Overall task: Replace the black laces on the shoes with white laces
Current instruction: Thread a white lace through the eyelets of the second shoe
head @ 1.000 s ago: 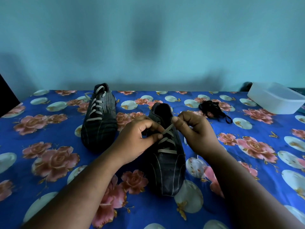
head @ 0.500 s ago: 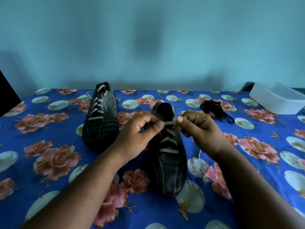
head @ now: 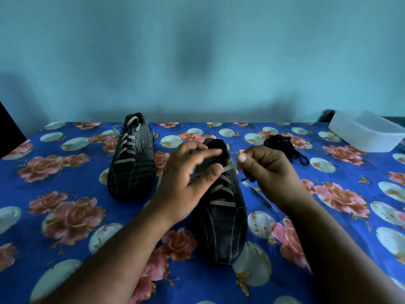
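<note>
The right hand [head: 266, 170] pinched the free end of the white lace [head: 230, 167] between thumb and curled fingers, and from that pinch the lace ran a short way leftward and slightly down to the top eyelets of the near shoe [head: 221, 207], so the coming pull looked set to draw away from the shoe toward the right. The left hand [head: 188, 172] lay just on the other side of the same crossing, its fingers spread and relaxed over the shoe's collar and upper eyelets; whether it held any lace could not be told, since blur smeared the fingertips. Both hands were close to the top eyelets. The shoe's long axis ran straight away from the person, toe nearest, opening farthest, directly below and between the two hands. It was dark with thin pale stripes, and its white lace already crossed several rows up the tongue, which suggested only the top remained. Well to the left of the grip stood the second shoe [head: 132, 159], fully threaded in white. Beyond the right hand lay the bundled black laces [head: 285, 145], and farther right a white plastic tub [head: 368, 133], all on the flowered blue cloth [head: 65, 183].
</note>
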Motion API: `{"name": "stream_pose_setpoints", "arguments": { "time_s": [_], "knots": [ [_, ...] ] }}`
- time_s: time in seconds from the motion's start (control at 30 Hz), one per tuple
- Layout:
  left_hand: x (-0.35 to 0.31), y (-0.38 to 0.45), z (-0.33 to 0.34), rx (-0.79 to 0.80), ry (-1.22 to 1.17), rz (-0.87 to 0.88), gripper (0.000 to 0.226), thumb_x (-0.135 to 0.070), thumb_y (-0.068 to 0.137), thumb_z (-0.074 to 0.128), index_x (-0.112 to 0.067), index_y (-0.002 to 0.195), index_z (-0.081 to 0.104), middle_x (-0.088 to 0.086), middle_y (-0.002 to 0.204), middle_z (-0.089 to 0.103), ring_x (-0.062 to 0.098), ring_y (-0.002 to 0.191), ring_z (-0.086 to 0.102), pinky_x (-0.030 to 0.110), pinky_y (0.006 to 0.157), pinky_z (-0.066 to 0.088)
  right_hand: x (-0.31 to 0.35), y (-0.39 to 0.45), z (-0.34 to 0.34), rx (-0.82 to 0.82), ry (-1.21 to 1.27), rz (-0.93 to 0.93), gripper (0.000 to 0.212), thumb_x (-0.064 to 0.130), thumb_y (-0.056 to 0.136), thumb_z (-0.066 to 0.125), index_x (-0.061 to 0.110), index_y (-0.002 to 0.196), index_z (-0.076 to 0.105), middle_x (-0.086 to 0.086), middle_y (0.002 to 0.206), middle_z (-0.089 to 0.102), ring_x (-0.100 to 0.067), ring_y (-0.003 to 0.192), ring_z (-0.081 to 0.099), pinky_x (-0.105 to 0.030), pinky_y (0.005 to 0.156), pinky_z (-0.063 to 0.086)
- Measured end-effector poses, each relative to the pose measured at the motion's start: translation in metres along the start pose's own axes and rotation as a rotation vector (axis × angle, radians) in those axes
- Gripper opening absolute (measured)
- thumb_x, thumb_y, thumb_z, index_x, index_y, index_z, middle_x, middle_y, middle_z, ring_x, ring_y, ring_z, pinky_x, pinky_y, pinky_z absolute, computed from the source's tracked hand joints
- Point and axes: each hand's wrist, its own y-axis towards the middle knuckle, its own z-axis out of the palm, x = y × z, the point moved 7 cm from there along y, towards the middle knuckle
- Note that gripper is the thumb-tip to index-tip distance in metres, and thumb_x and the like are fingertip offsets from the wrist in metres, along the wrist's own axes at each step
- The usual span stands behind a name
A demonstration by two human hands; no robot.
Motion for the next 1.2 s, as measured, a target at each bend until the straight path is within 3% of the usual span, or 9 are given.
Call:
{"name": "stream_pose_setpoints", "arguments": {
  "time_s": [0.13,0.27,0.4,0.57,0.77,0.83,1.0,1.1,1.2],
  "knots": [
    [-0.01,0.0,0.009,0.063,-0.041,0.001,0.03,-0.05,0.095,0.06,-0.025,0.099,0.077,-0.008,0.108,0.063,0.015,0.11,0.061,0.031,0.093,0.047,0.01,-0.004,0.021,0.115,0.017,-0.078,0.021,0.025,0.094,0.062,0.017,0.075,0.064,0.012,0.06,0.052,0.0,0.057,0.042,-0.015,0.057,0.036],
    [-0.008,0.004,-0.001,0.084,-0.111,-0.013,0.01,-0.037,0.093,0.069,-0.032,0.085,0.07,-0.006,0.096,0.06,0.009,0.1,0.06,0.01,0.088,0.038,0.008,-0.002,0.015,0.09,0.021,-0.078,0.026,0.028,0.094,0.063,0.011,0.074,0.062,-0.004,0.06,0.045,-0.008,0.058,0.04,-0.02,0.057,0.036],
    [0.013,0.008,-0.022,-0.092,-0.152,-0.1,0.017,-0.046,0.092,0.059,-0.032,0.088,0.067,-0.001,0.097,0.059,0.017,0.093,0.061,0.033,0.087,0.05,-0.002,0.001,0.002,0.018,0.013,-0.021,0.039,0.033,0.095,0.064,-0.001,0.076,0.059,-0.019,0.06,0.042,-0.02,0.057,0.038,-0.027,0.055,0.036],
    [0.057,0.005,-0.045,-0.243,-0.184,-0.375,0.036,-0.059,0.083,0.056,-0.026,0.089,0.071,0.013,0.094,0.069,0.033,0.086,0.069,0.058,0.082,0.056,-0.014,0.005,-0.025,-0.15,0.049,0.075,0.037,0.04,0.094,0.063,0.013,0.069,0.062,-0.014,0.06,0.045,-0.024,0.059,0.041,-0.032,0.056,0.038],
    [0.003,0.004,-0.02,-0.11,0.363,-0.013,0.043,-0.052,0.097,0.052,-0.021,0.122,0.069,-0.002,0.122,0.062,0.02,0.115,0.057,0.049,0.099,0.046,-0.008,0.001,-0.004,-0.017,-0.02,0.039,0.036,0.038,0.095,0.064,0.009,0.074,0.063,-0.014,0.059,0.042,-0.021,0.058,0.039,-0.031,0.055,0.036],
    [-0.011,0.002,-0.006,-0.022,0.311,0.063,0.045,-0.053,0.098,0.05,-0.023,0.126,0.069,-0.006,0.126,0.062,0.017,0.121,0.055,0.046,0.105,0.04,-0.002,-0.001,0.011,0.068,-0.011,-0.009,0.029,0.03,0.095,0.063,0.01,0.074,0.063,0.003,0.058,0.044,-0.01,0.057,0.039,-0.023,0.055,0.034],
    [-0.012,0.0,0.005,0.035,0.24,0.087,0.027,-0.047,0.095,0.058,-0.024,0.092,0.072,-0.015,0.1,0.064,0.013,0.104,0.059,0.039,0.096,0.04,0.0,-0.003,0.022,0.127,0.018,-0.026,0.022,0.022,0.094,0.061,0.008,0.077,0.064,0.016,0.058,0.053,0.001,0.054,0.044,-0.011,0.056,0.035],
    [0.005,0.005,-0.006,-0.027,0.034,0.016,0.023,-0.042,0.095,0.06,-0.022,0.088,0.069,-0.01,0.092,0.065,0.015,0.093,0.064,0.039,0.087,0.049,-0.003,-0.001,0.012,0.06,0.002,0.011,0.025,0.031,0.092,0.063,0.012,0.076,0.064,0.008,0.059,0.048,-0.007,0.057,0.041,-0.02,0.057,0.035],
    [0.022,0.007,-0.024,-0.176,-0.175,-0.14,0.025,-0.038,0.091,0.064,-0.015,0.088,0.071,0.001,0.088,0.068,0.016,0.085,0.066,0.032,0.078,0.053,-0.012,0.003,-0.004,-0.03,-0.031,0.051,0.032,0.046,0.091,0.063,0.017,0.08,0.07,-0.021,0.063,0.044,-0.028,0.059,0.039,-0.036,0.058,0.037]
  ]
}}
